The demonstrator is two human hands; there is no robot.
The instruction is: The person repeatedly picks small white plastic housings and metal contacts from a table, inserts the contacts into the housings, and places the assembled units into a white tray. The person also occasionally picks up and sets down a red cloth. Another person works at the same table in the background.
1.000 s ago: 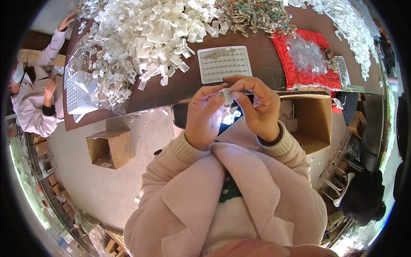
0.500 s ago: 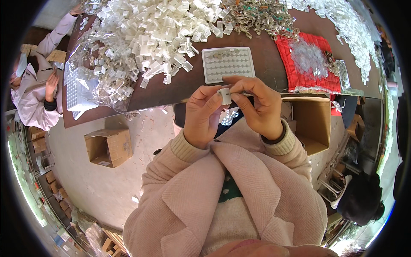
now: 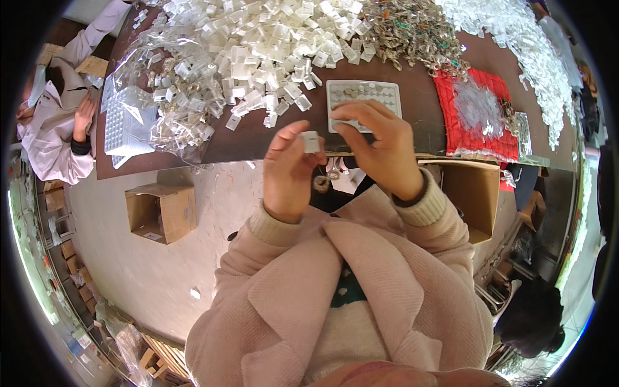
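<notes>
My left hand [image 3: 288, 169] pinches a small white plastic box-like piece [image 3: 311, 142] between thumb and fingers, just in front of the table edge. Below it show small beige ring-shaped pieces [image 3: 321, 184]; whether they hang from this hand I cannot tell. My right hand [image 3: 385, 147] is apart from the white piece, its thumb and index tips separated with nothing visible between them. Those fingertips overlap the near left part of a white tray [image 3: 333, 98] lying on the table. Rows of small round hollows fill the tray, with greyish discs in the far ones.
Heaps of white plastic pieces [image 3: 271, 45], tangled beige-brown loops [image 3: 412, 32] and clear parts [image 3: 541, 71] cover the table's far side. A red quilted cloth [image 3: 464, 138] lies right. Cardboard boxes [image 3: 161, 213] stand below. Another person [image 3: 58, 129] is at the left.
My hands have parted. The left keeps the white piece and moved left; the right let go of it, its fingertips now over the tray. The view has shifted slightly left.
</notes>
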